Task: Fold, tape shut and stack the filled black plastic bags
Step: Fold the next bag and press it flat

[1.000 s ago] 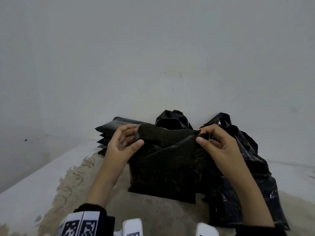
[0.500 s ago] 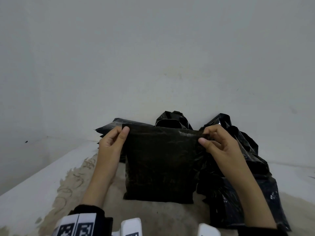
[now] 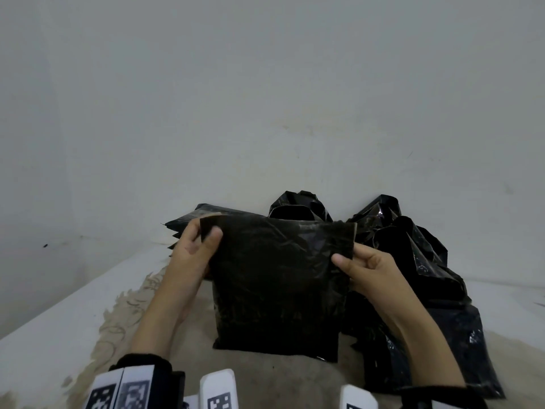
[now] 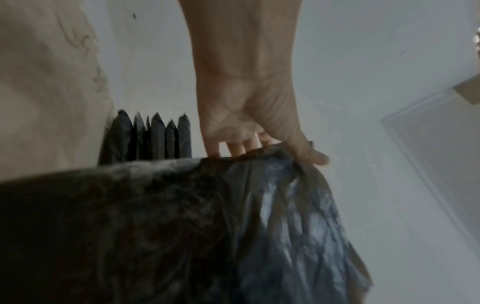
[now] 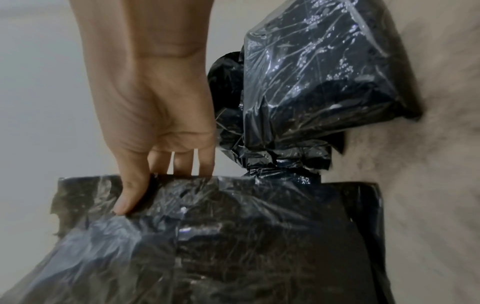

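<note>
- A person holds a filled black plastic bag upright in front of them, its bottom edge resting on a beige blanket.
- The left hand pinches the bag's upper left corner, thumb on the near face and fingers behind it.
- The right hand pinches the bag's right edge a little below the top corner, thumb in front and fingers behind.
- The two hands are apart, one at each side of the bag.
- A stack of flat black bags lies behind the left hand, against a pale wall.
- A heap of crumpled, shiny black bags sits just to the right, touching the held bag.
- Another crumpled black bag shows above the held bag's top edge.
</note>
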